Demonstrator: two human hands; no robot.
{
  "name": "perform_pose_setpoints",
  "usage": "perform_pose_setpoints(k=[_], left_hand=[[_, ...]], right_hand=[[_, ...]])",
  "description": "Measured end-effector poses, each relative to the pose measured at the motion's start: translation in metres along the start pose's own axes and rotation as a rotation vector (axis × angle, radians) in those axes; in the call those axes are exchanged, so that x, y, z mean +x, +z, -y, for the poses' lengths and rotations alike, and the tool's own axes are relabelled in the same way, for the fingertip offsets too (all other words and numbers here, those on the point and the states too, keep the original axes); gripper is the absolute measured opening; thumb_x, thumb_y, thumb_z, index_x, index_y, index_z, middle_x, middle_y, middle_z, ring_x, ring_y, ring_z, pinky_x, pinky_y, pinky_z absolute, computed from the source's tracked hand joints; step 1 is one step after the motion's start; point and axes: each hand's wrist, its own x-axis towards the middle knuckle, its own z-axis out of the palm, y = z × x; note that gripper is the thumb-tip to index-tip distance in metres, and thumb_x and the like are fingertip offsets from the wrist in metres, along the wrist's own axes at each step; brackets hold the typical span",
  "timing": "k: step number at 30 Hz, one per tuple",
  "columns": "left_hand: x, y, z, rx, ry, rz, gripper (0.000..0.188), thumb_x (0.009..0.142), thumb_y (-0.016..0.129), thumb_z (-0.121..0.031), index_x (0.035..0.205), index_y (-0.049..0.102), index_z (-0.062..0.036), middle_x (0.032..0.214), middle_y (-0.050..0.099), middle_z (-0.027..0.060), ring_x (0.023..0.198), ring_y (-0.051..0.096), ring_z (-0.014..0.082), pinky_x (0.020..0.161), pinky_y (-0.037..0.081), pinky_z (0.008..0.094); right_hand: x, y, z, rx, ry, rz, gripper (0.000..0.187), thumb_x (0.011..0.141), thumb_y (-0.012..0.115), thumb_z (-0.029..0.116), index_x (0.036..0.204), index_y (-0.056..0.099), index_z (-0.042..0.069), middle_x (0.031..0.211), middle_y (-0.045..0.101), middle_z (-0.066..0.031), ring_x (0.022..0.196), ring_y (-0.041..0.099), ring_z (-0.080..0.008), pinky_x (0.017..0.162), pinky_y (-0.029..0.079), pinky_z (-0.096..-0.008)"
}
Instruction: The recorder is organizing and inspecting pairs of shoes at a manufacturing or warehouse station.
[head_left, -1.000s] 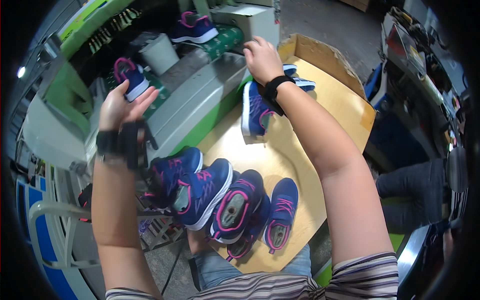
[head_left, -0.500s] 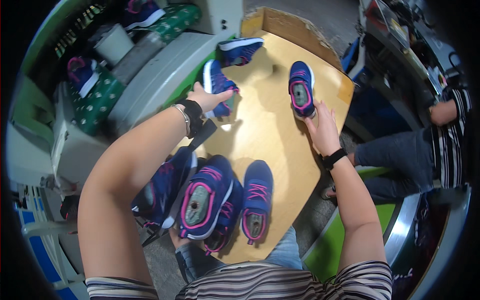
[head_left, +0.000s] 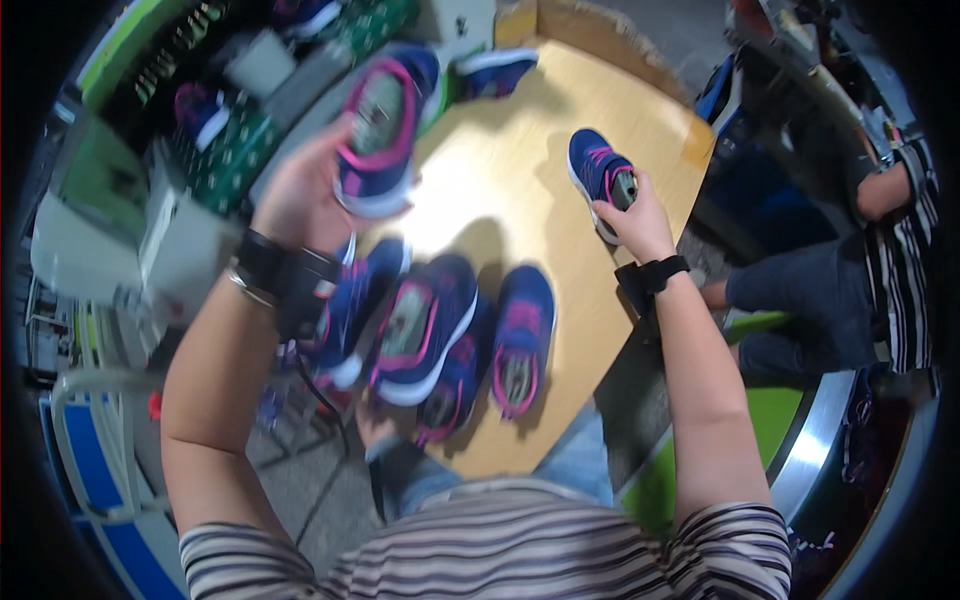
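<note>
My left hand (head_left: pixel 305 190) is closed round a navy sneaker (head_left: pixel 392 125) with a pink-edged collar, held up over the table's far left side. On the right of the table, my right hand (head_left: pixel 640 215) grips the heel end of another navy sneaker (head_left: pixel 590 165), its toe pointing away from me. Closer to my body stands a single sneaker (head_left: pixel 523 335) with pink laces. Left of it a sneaker (head_left: pixel 425 320) rests partly on another sneaker (head_left: pixel 452 385). One more sneaker (head_left: pixel 365 295) leans at the table's left edge, partly hidden by my left wrist.
A light wooden table (head_left: pixel 490 185) spreads before me, with a cardboard edge (head_left: pixel 590 45) at its far end. A sneaker (head_left: pixel 495 72) lies on its side there. At left, a machine holds sneakers (head_left: pixel 205 110) on green dotted pads (head_left: pixel 235 155). A person (head_left: pixel 900 250) sits at right.
My left hand has lifted the sneaker off the table, bringing it left and nearer. My right hand has closed on the right sneaker's heel and tilted it, toe turning left.
</note>
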Motion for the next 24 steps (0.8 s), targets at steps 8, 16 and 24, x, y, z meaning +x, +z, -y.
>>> perform_pose_setpoints(k=[8, 16, 24], left_hand=[[-0.151, -0.004, -0.003, -0.174, 0.25, 0.118, 0.057, 0.102, 0.045, -0.042, 0.143, 0.044, -0.0031, 0.142, 0.052, 0.0201, 0.131, 0.05, 0.041, 0.107, 0.04, 0.0596], [-0.137, -0.015, 0.023, -0.307, 0.273, 0.05, 0.052, 0.104, 0.043, -0.044, 0.139, 0.047, -0.0062, 0.133, 0.056, 0.0186, 0.128, 0.051, 0.0443, 0.101, 0.049, 0.0559], [-0.022, -0.102, -0.053, -0.402, 0.463, -0.34, 0.065, 0.095, 0.054, -0.059, 0.121, 0.053, 0.0008, 0.113, 0.059, 0.0239, 0.102, 0.063, 0.041, 0.082, 0.061, 0.0482]], right_hand=[[-0.174, -0.004, 0.071, 0.024, -0.259, 0.024, 0.099, 0.084, 0.077, 0.036, 0.152, 0.019, -0.005, 0.155, 0.022, -0.0314, 0.145, 0.024, -0.0436, 0.117, 0.025, -0.0448], [-0.238, 0.042, 0.105, 0.543, -0.095, 0.148, 0.086, 0.086, 0.068, 0.008, 0.154, 0.016, -0.001, 0.152, 0.031, -0.0239, 0.142, 0.032, -0.0334, 0.117, 0.025, -0.0386], [-0.228, -0.059, 0.122, 0.827, 0.052, 0.075, 0.063, 0.089, 0.057, -0.004, 0.145, 0.029, 0.005, 0.132, 0.049, -0.0158, 0.118, 0.051, -0.0201, 0.102, 0.04, -0.03]])
